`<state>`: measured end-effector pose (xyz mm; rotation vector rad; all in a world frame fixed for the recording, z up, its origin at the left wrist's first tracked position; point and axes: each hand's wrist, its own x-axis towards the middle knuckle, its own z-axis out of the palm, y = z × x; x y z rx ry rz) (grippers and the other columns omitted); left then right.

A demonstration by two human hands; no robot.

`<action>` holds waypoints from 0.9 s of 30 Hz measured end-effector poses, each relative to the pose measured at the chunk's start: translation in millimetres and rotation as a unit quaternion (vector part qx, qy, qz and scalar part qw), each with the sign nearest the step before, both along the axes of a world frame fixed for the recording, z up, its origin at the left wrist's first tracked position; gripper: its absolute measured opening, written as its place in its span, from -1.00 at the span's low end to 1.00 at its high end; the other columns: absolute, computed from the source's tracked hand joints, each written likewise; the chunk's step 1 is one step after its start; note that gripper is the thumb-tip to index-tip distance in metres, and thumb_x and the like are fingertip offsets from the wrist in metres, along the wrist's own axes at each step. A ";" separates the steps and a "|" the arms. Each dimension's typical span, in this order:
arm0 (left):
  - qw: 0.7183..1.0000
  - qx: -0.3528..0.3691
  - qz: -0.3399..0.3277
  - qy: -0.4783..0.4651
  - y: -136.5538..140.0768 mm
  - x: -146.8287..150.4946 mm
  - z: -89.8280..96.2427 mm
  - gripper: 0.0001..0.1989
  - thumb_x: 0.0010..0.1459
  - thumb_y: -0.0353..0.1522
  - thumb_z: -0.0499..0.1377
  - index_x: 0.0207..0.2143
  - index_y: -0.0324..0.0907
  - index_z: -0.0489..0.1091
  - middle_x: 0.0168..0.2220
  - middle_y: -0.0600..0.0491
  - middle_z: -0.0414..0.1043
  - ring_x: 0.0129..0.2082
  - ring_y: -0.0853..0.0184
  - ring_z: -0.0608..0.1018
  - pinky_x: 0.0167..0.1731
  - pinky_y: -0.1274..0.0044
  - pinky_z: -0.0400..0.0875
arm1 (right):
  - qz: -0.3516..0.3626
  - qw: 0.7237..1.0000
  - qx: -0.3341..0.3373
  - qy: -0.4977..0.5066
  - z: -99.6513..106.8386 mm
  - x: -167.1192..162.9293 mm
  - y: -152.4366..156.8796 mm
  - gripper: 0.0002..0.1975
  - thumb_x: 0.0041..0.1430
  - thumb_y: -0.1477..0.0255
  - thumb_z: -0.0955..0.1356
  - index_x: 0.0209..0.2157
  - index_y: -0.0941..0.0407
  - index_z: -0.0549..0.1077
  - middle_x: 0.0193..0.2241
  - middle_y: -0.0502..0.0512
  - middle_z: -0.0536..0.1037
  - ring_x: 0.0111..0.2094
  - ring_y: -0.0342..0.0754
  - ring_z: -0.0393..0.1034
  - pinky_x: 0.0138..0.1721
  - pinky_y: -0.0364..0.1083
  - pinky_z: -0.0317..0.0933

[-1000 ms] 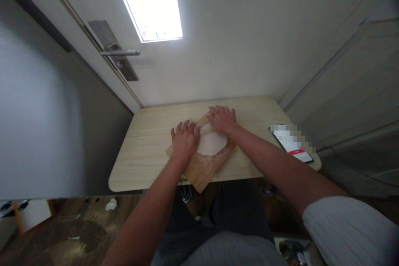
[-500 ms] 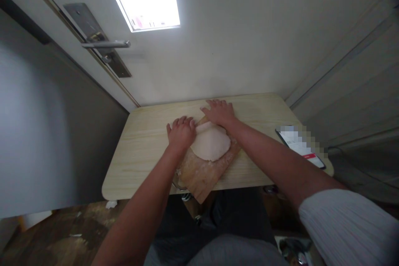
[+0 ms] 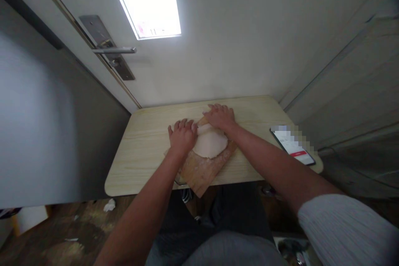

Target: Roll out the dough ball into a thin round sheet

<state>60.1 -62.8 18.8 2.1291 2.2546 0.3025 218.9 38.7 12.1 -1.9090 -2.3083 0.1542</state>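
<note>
In the head view, see the dough (image 3: 210, 143) near the middle of the table (image 3: 140, 149), lying flat on the board (image 3: 199, 174), at the near side of the 2 hands. Looks thin, pale and soft; probably light, easy to bend and stretch, with little stiffness of its own. Not brittle by look, but likely to tear if pulled at only 1 point. Beside it, traces of powder (image 3: 222, 158) on the board, so probably rather dry below and able to slide a little. Better to take hold from beneath, with palms flat under 2 opposite edges, and not to pinch.

About direction: nearly round in the visible part, so without any clear long axis or front. Covered partly at the far side, so impossible to judge in full. Easier to read on the board: set askew, with 1 corner pointing toward the body (image 3: 233, 249), past the near edge of the table.

On the left hand (image 3: 183, 136): fingers close together, slightly bent, directed away from the body. On the right hand (image 3: 220, 117): fingers a little spread, directed forward and leftward. Cannot tell about any grip under the palms. To the right, well apart: a phone (image 3: 291, 146).
</note>
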 end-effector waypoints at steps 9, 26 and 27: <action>0.999 0.038 -0.037 0.002 -40.9 14.3 4.1 -0.47 0.41 -0.12 -0.26 0.27 -0.01 0.22 0.33 0.02 0.22 0.35 0.08 0.16 0.31 0.05 -0.05 | 0.008 0.999 0.049 -0.018 3.8 21.8 -57.8 -0.42 0.41 0.10 0.00 0.21 0.03 0.34 0.21 0.23 0.37 0.19 0.23 0.18 0.17 0.28 -0.02; 0.991 0.060 -0.122 -0.005 -49.5 -1.8 2.0 -0.56 0.35 -0.07 -0.03 0.13 -0.05 0.34 0.18 -0.05 0.40 0.24 0.07 0.29 0.29 0.01 -0.05 | 0.052 0.991 0.119 0.032 -9.7 51.3 -160.3 -0.44 0.38 0.15 0.17 0.25 0.19 0.26 0.26 0.30 0.31 0.29 0.23 0.05 0.21 0.22 -0.06; 0.990 0.067 -0.126 0.003 -51.1 -2.0 3.1 -0.59 0.34 -0.08 -0.01 0.07 -0.07 0.38 0.12 -0.06 0.44 0.20 0.08 0.34 0.29 0.03 -0.05 | 0.053 0.990 0.125 0.036 -9.9 52.2 -159.7 -0.47 0.38 0.15 0.17 0.22 0.16 0.30 0.25 0.28 0.32 0.28 0.23 0.06 0.20 0.22 -0.05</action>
